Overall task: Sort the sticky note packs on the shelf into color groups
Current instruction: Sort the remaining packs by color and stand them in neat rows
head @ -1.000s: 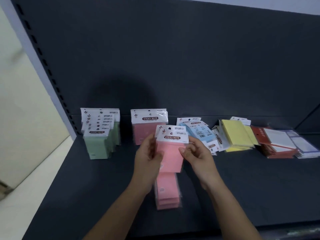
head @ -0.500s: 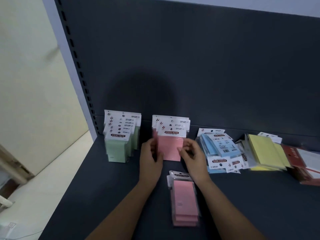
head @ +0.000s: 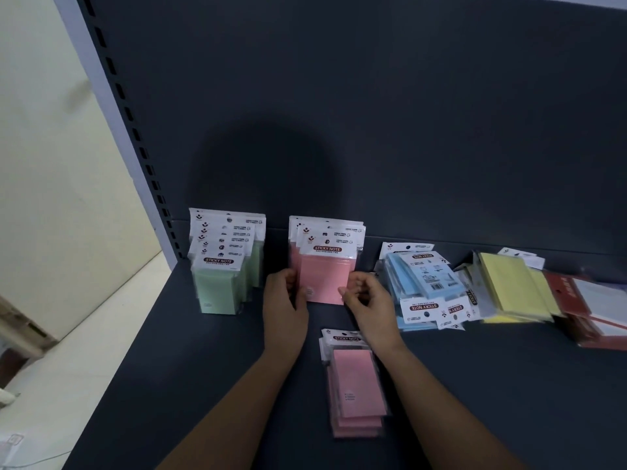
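Hands possibly on upright pink packs

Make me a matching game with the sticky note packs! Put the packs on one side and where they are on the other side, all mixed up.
Things:
1. green packs
2. upright pink packs
3. flat pink packs
4. blue packs

Places:
A. lying flat, nearest the front edge
B. standing farthest left
C. held between the left hand and the right hand
D. messy pile just left of the yellow packs

Pairs: 1-B, 2-C, 3-A, 4-D
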### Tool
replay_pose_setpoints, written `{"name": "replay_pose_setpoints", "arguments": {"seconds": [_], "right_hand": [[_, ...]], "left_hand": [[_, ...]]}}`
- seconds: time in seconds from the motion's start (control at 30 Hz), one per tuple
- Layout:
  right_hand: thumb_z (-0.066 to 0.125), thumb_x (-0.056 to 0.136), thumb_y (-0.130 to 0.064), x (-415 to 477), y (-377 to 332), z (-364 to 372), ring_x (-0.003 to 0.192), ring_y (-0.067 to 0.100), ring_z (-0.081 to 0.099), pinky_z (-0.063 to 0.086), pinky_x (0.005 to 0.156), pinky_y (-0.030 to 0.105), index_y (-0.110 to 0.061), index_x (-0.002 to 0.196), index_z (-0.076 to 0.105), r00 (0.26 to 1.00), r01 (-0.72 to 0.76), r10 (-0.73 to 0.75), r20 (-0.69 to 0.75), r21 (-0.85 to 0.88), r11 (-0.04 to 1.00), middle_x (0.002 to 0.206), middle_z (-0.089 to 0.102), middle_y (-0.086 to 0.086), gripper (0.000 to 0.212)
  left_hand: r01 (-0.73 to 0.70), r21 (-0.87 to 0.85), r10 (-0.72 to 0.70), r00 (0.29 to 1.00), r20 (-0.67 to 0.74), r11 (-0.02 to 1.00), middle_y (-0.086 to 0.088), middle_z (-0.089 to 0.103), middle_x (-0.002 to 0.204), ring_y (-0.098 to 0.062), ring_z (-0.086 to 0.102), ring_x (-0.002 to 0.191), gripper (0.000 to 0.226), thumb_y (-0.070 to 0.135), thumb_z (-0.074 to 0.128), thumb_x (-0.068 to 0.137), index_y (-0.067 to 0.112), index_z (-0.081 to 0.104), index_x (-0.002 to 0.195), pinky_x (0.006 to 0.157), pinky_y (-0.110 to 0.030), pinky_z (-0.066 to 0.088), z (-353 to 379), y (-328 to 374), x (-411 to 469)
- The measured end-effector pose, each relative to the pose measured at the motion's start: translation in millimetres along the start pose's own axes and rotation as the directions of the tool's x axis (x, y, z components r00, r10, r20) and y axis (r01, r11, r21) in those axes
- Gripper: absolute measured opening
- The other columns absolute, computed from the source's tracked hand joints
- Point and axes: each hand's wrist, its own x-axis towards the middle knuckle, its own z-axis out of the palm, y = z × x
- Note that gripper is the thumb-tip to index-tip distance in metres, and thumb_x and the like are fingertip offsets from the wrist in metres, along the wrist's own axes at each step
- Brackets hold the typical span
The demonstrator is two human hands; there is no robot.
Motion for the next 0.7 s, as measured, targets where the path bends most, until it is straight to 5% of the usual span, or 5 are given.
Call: {"name": "replay_pose_setpoints", "arguments": {"seconds": [0.27, 0.43, 0.6, 0.7], "right_hand": [[0.06, 0.089, -0.009, -2.8, -14.7, -5.1, 0.086, 0.008, 0.057, 0.044, 0.077, 0.008, -0.018, 0.1, 0.061, 0.993, -0.114, 0.112, 0.043, 0.042, 0.993, 0.09, 0.062, -0.002, 0.014], [0.064, 0.087, -0.021, -15.0, -37.0, -21.7, 0.108, 0.015, 0.058, 0.044, 0.099, 0.027, -0.014, 0.116, 0.057, 0.906, -0.393, 0.364, 0.217, 0.11, 0.913, 0.112, 0.062, 0.002, 0.031], [0.062, 0.088, -0.017, -54.6, -45.7, -39.1, 0.103, 0.0, 0.051, 0.038, 0.077, 0.006, -0.022, 0.124, 0.051, 0.917, -0.358, 0.362, 0.167, -0.059, 0.932, 0.115, 0.053, -0.012, 0.038], [0.062, 0.087, -0.014, -72.4, -47.7, -51.5, 0.088, 0.001, 0.057, 0.041, 0.07, 0.005, -0.02, 0.1, 0.064, 0.959, -0.271, 0.28, 0.036, -0.165, 0.948, 0.108, 0.062, 0.0, 0.015]], "left_hand": [[0.054, -0.105, -0.057, 0.998, -0.03, 0.993, -0.005, 0.055, 0.106, -0.015, 0.054, 0.093, 0.035, 0.001, 0.064, 0.084, 0.006, 0.051, 0.115, 0.08, -0.02, 0.043, -2.7, 3.8, -2.0], [0.087, -0.236, -0.105, 0.992, -0.066, 0.968, 0.0, 0.055, 0.087, -0.013, 0.053, 0.077, 0.024, -0.003, 0.058, 0.086, 0.014, 0.052, 0.102, 0.068, -0.006, 0.042, -13.0, 5.0, -16.1], [0.171, -0.077, -0.146, 0.954, 0.262, 0.982, 0.003, 0.054, 0.073, -0.015, 0.052, 0.069, 0.014, 0.003, 0.059, 0.086, 0.015, 0.053, 0.09, 0.059, -0.007, 0.04, -25.9, 15.8, -39.0], [0.136, 0.212, -0.22, 0.865, 0.451, 0.968, 0.006, 0.051, 0.071, -0.006, 0.049, 0.065, 0.023, 0.039, 0.052, 0.091, 0.02, 0.043, 0.099, 0.055, -0.014, 0.037, -38.2, 32.4, -47.9]]}}
